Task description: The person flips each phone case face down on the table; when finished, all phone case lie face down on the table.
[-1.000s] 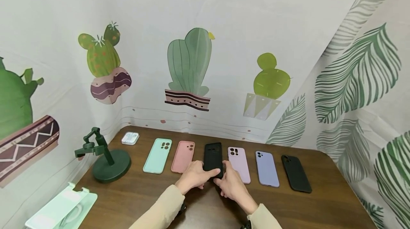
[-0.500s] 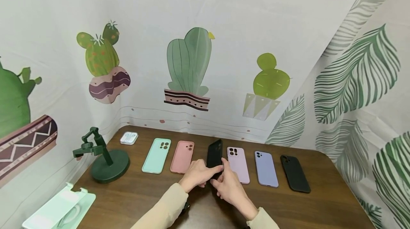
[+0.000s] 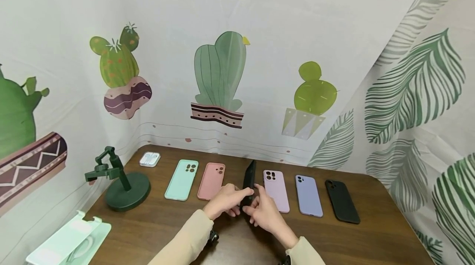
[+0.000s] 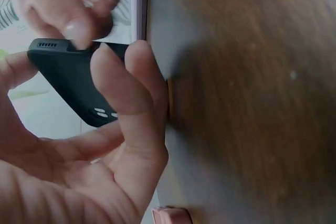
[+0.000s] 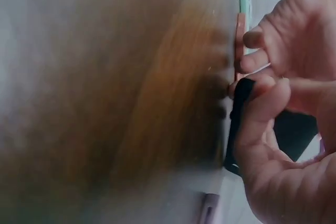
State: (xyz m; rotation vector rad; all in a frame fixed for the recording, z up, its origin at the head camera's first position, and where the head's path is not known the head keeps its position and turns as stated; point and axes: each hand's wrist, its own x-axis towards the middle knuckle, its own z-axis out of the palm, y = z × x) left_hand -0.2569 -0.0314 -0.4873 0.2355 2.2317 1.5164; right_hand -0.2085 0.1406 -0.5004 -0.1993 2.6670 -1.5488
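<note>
Between the two hands in the head view stands a black phone case point(image 3: 250, 173), turned up on its long side so its narrow side shows. My left hand point(image 3: 225, 201) grips its near end; the left wrist view shows fingers and thumb bent round the case point(image 4: 65, 74), with cutouts in its near edge. From the other side my right hand point(image 3: 265, 212) holds the same end, thumb and fingers bent about the case point(image 5: 295, 134) in the right wrist view. A pink phone case point(image 3: 211, 180) lies left of the hands, a lilac one point(image 3: 277, 193) right.
On the brown table point(image 3: 148, 236) lie a mint phone case point(image 3: 181, 182), a periwinkle case point(image 3: 309, 197) and another black case point(image 3: 342, 201). A dark green stand point(image 3: 128, 193), a mint folding stand point(image 3: 70, 240) and a small clear-white box point(image 3: 150, 159) are at the left.
The black phone case has turned from lying nearly flat, back facing up, to standing on its long side. Both hands have stayed on its near end, shifting slightly as it turned.
</note>
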